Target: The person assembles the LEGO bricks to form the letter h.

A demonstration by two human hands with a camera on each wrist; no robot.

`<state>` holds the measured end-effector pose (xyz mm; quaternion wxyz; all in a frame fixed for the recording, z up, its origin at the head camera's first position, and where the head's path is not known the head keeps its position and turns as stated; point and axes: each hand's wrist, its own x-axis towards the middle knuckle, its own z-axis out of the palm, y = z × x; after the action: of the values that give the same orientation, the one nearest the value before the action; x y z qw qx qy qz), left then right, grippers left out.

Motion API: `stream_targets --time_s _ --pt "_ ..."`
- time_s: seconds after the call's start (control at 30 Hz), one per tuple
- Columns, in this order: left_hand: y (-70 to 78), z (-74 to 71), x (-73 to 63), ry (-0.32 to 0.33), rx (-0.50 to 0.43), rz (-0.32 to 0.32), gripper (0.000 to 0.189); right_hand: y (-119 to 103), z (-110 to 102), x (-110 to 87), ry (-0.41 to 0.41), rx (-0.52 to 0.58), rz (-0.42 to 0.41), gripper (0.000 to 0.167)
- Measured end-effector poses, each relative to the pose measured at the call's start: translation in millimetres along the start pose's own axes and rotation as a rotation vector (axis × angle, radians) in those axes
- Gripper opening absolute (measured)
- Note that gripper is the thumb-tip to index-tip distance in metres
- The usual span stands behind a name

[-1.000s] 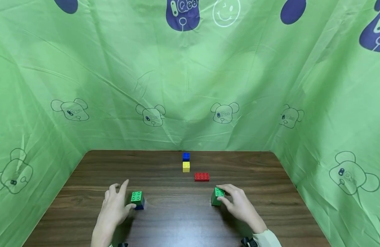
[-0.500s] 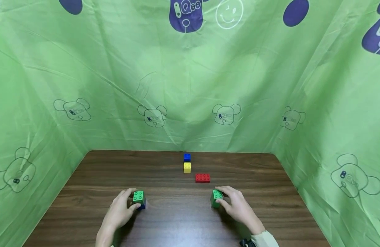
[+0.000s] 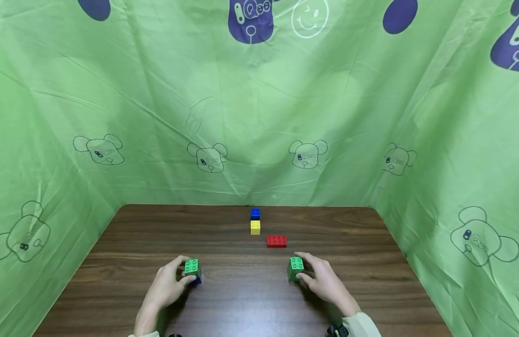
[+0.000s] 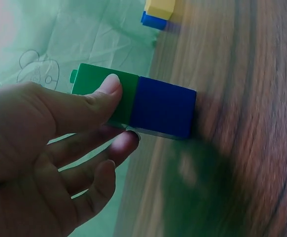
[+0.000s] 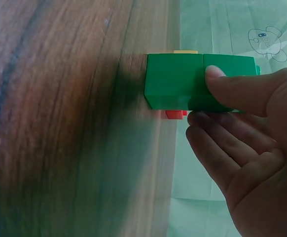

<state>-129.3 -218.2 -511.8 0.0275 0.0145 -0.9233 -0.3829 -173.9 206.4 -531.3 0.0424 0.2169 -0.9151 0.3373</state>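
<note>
My left hand (image 3: 164, 286) pinches a green building brick (image 3: 192, 267) between thumb and fingers at the left of the table. Joined beneath that brick is a blue brick (image 4: 164, 106), mostly hidden in the head view but plain in the left wrist view. On the right, my right hand (image 3: 324, 279) holds a stack of two green bricks (image 3: 295, 269). Its thumb lies across the upper brick (image 5: 232, 65), with fingers behind; the lower brick (image 5: 175, 79) is nearer the wood. Whether either stack touches the table cannot be told.
A red brick (image 3: 277, 241), a yellow brick (image 3: 255, 228) and a blue brick (image 3: 255, 214) lie toward the back middle of the brown wooden table (image 3: 238, 299). Green cloth (image 3: 251, 117) with printed bear heads hangs around the table's back and sides.
The left hand's fingers have come in around the green-and-blue stack, which has shifted slightly right. My right hand keeps hold of its green stack and has barely moved.
</note>
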Motion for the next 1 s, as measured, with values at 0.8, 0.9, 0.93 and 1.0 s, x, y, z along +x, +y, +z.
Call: stream_targets --time_s 0.8,0.9,0.93,1.0 --pt "76.6 96.8 10.2 -0.105 -0.183 0.351 0.035 -5 -2 -0.6 -0.035 0.034 -0.021 0.053" --pt "82.9 110.0 10.2 -0.103 -0.206 0.376 0.033 -6 -2 -0.3 -0.048 0.05 -0.035 0.053" --pt "84.8 113.2 10.4 -0.099 -0.213 0.383 0.033 -6 -2 -0.1 -0.05 0.052 -0.035 0.053" --pt "88.1 118.6 10.7 -0.093 -0.217 0.399 0.033 -8 -3 -0.4 -0.055 0.06 -0.023 0.053"
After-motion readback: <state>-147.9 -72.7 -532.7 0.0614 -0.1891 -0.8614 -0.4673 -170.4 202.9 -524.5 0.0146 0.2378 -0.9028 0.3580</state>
